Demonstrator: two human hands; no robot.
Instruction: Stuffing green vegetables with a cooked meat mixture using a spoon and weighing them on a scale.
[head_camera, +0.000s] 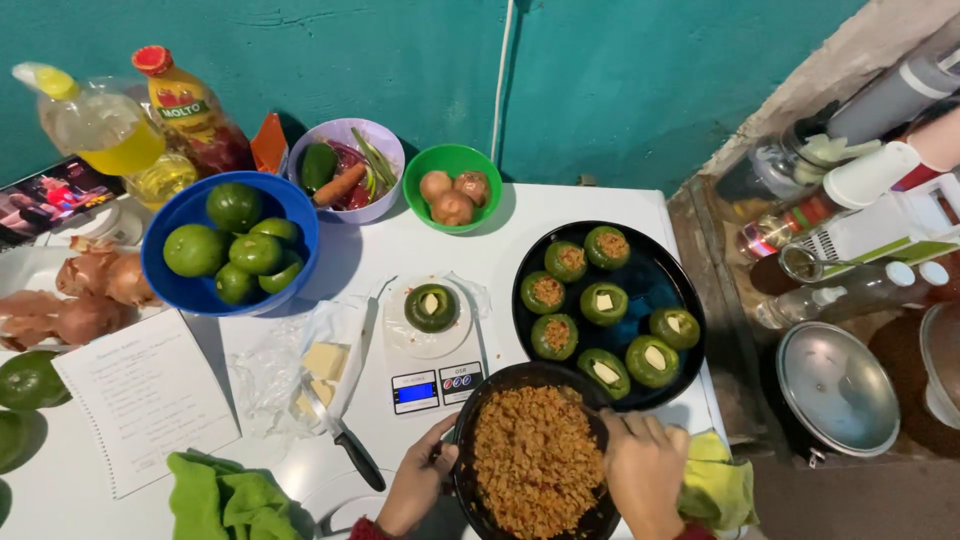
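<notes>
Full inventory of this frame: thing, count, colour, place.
pan of filling: 1, black, bottom centre
stuffed peppers: 7, green, on black tray
pepper on scale: 1, green, centre
limes: several, green, in blue bowl
onions: 3, brown, in green bowl
knife: 1, black handle, by butter
notebook: 1, white, left
cloth: 1, green, bottom left
left hand: on the pan's left rim
right hand: on its right rim

Soft, even light falls from above, bright on the white table (560, 215). The blue bowl (300, 225) casts a shadow to its right. The picture is sharp, bending outward at the edges.
</notes>
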